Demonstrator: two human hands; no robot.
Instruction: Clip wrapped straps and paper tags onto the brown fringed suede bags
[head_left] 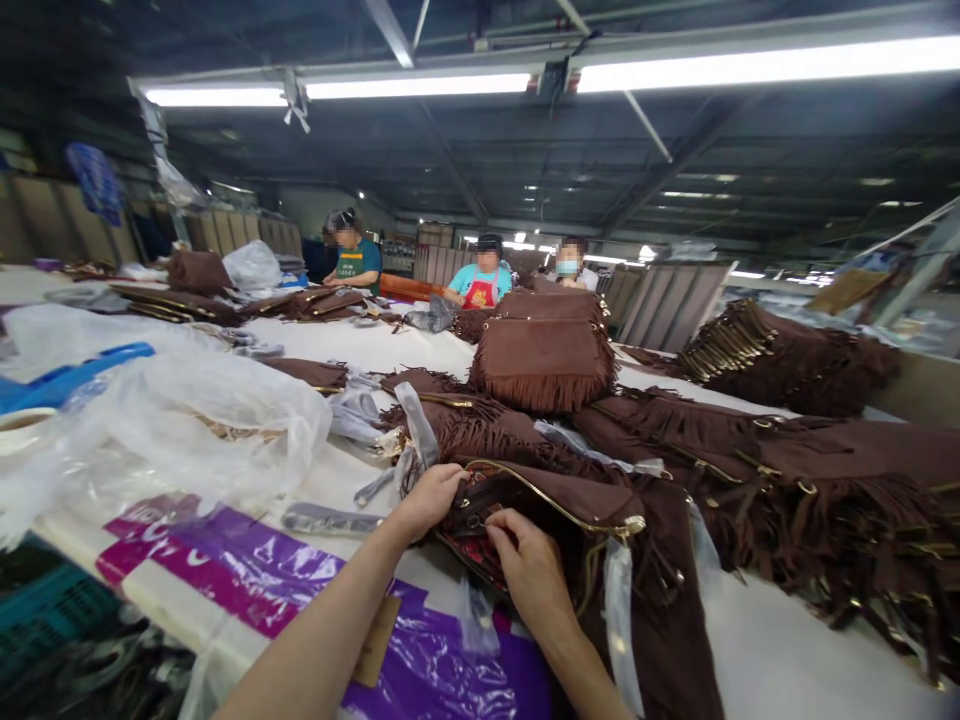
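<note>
A brown fringed handbag (581, 487) lies in front of me with its gold zip unfastened and its mouth gaping. My left hand (433, 502) is closed on the bag's left rim, near the end of the zip. Inside the opening, my right hand (529, 565) has its thumb and fingers bent together close to the dark inner edge and patterned reddish lining (480, 550). What those fingertips pinch is too small to make out. A gold zip pull (634, 525) sits at the right end of the opening, above a plastic-wrapped strap piece (619, 610).
More brown fringed bags (544, 350) stand and lie behind, with a pile (787, 450) at the right. Clear plastic (225, 400) and purple printed bags (277, 570) cover the left. A teal crate (52, 610) is low left. Three people (480, 285) work across the table.
</note>
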